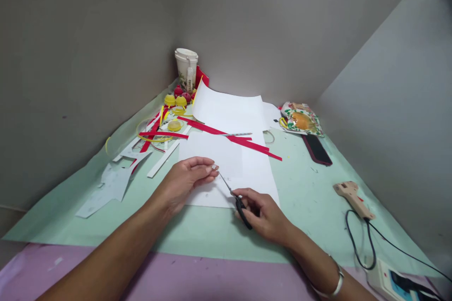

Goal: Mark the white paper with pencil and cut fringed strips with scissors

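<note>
My left hand pinches a small white piece of paper between thumb and fingers, over a white paper sheet. In my right hand is a pair of scissors with black handles. Their blades point up and left, with the tips at the small piece, and look nearly closed. Several red paper strips lie across the sheet beyond my hands, with a slim pen or pencil on top. Whether the blades touch the piece is hard to tell.
At left lie cut white paper scraps, white strips and yellow round pieces. A lidded white cup stands at the back. On the right are a packet, a phone, a glue gun and a power strip.
</note>
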Available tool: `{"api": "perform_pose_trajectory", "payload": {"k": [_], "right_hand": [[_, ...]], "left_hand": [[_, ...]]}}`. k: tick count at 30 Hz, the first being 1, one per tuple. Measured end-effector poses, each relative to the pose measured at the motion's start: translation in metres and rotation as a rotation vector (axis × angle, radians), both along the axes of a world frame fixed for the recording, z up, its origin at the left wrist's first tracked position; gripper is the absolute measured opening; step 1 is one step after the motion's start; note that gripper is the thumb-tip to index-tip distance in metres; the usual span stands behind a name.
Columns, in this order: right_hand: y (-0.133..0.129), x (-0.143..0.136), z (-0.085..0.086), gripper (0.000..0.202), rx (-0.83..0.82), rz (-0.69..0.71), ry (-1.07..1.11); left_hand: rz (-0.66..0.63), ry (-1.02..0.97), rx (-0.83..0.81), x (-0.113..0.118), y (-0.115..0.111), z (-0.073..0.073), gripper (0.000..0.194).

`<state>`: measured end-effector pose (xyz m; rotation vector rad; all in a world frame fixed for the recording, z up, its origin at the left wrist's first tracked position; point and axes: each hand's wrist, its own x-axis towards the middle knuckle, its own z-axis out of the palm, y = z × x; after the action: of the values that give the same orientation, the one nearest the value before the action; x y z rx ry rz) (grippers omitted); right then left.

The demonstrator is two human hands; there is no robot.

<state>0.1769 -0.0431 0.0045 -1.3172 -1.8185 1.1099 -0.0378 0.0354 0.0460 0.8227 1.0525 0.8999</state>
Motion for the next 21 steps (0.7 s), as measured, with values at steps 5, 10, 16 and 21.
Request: {"api": "perform_pose_trajectory", "payload": {"k": [5,10,16,21], "right_hand": [[0.0008,-0.0010,0.0032,0.038,-0.010,-0.011,-0.014],[0.0009,-0.0018,0.0040,0.037,-0.013,-0.011,-0.021],[0.0012,-0.0009,0.0000,0.038,-0.003,-0.004,-0.028],[0.0010,-0.0010,-0.0008,0.039,-0.002,-0.008,-0.013]], "left_hand": [[-0.003,-0.026,0.018,0.0008,0.0002,-0.0030,0.017],[0.005,-0.024,-0.002,0.0016,-0.0012,-0.0036,0.016],[0.013,-0.031,-0.016,0.0023,-0.0008,-0.0031,0.013],[0.037,-0.098,-0.068,0.0023,0.0005,-0.0069,0.013]]}}
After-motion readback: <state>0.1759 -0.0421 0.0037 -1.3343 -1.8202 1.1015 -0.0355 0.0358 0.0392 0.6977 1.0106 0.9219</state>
